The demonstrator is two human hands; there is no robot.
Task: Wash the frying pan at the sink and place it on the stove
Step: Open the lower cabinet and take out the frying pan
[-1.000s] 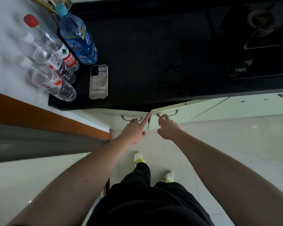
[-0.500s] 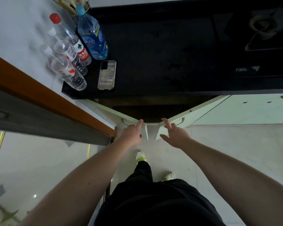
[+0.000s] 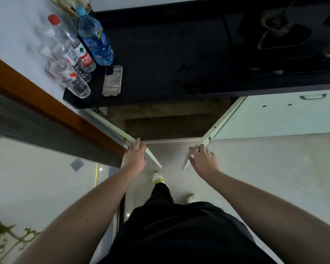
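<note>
**Cabinet open, frying pan not yet found**

Left hand [image 3: 134,157] rests on the top edge of the left cabinet door [image 3: 141,149], fingers straight and together. Right hand [image 3: 203,159] touches the right cabinet door [image 3: 202,147], fingers spread. Both doors stand swung wide.

Beyond the fingertips, the cabinet interior [image 3: 166,121] is dark; no frying pan visible there or elsewhere. Stove burner [image 3: 274,21] sits far past the right fingers, on the black counter.

Likely step: fetching the pan. Next calls for crouching and reaching inside.

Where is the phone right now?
In the head view, the phone lies flat on the black counter at the upper left, just right of the water bottles and above the open left cupboard door.
</note>
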